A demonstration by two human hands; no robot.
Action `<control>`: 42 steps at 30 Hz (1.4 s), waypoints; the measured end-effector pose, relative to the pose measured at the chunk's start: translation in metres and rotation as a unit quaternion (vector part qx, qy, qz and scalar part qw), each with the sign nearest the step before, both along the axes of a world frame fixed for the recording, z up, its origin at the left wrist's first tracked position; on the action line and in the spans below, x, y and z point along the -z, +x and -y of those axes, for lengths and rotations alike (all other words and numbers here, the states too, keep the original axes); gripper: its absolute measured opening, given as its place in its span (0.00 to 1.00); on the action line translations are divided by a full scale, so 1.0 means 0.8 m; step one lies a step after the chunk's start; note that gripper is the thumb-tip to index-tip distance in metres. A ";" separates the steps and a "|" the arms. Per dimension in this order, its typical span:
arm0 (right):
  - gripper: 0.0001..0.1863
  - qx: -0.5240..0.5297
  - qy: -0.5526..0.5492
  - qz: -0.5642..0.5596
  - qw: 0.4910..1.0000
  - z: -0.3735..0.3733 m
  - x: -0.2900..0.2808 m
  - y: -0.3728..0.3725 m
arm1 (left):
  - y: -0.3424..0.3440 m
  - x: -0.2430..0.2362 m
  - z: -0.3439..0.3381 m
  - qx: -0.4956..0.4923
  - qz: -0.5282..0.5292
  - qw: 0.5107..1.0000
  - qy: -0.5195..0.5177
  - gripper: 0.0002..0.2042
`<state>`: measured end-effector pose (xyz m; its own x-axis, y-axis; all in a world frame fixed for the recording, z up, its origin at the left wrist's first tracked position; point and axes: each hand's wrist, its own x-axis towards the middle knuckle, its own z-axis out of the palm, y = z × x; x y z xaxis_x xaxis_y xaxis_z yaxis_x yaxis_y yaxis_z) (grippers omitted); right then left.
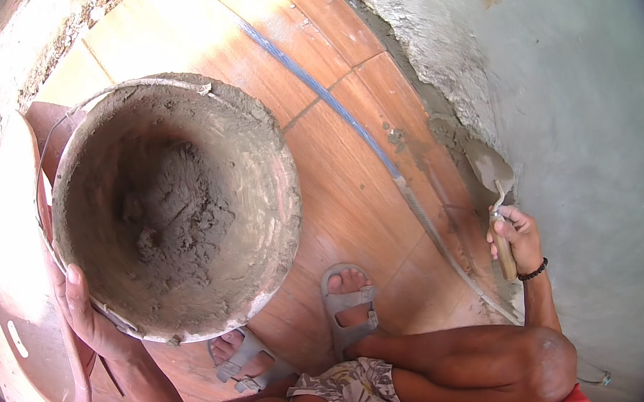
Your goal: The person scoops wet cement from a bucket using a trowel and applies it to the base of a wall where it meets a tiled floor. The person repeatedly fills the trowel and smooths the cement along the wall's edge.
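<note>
A large bucket [278,207] stands in front of me on the left, its inside coated with grey mortar. A heap of wet mortar [190,218] lies at its bottom. My left hand [92,317] grips the bucket's near left side, with some fingers hidden behind the wall. In my right hand [521,240] is a trowel [506,258], held by its wooden handle. The trowel's blade [490,165] lies against the mortar strip [447,132] where the floor meets the grey wall [589,125]. A wire handle [40,189] loops around the bucket's far left rim.
Wood-look tiles [375,235] cover the floor. A blue and grey hose [324,95] runs across them toward the wall's foot. Left of the bucket leans a pale, oval-ended basin or board [29,321] with a slot. My sandalled feet [351,311] are just below the bucket.
</note>
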<state>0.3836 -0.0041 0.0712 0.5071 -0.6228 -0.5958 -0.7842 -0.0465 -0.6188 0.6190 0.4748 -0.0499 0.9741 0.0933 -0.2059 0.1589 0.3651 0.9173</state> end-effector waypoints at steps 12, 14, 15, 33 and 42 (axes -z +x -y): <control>0.18 -0.019 -0.033 -0.008 0.999 -0.006 -0.018 -0.003 | 0.003 -0.002 0.000 -0.015 -0.009 1.000 0.020 0.28; 0.18 -0.020 -0.042 -0.013 0.999 -0.007 -0.021 -0.003 | 0.002 0.001 -0.003 0.006 -0.011 1.000 0.004 0.28; 0.18 -0.024 -0.047 -0.014 0.999 -0.007 -0.022 -0.004 | 0.002 0.002 -0.005 0.009 -0.017 1.000 0.007 0.27; 0.18 -0.179 -0.187 -0.012 0.966 -0.047 0.015 -0.030 | 0.004 -0.002 -0.001 -0.002 -0.014 1.000 0.002 0.28; 0.16 -0.269 -0.187 -0.044 0.944 -0.019 0.146 -0.082 | -0.001 0.006 -0.003 0.023 -0.014 1.000 -0.005 0.27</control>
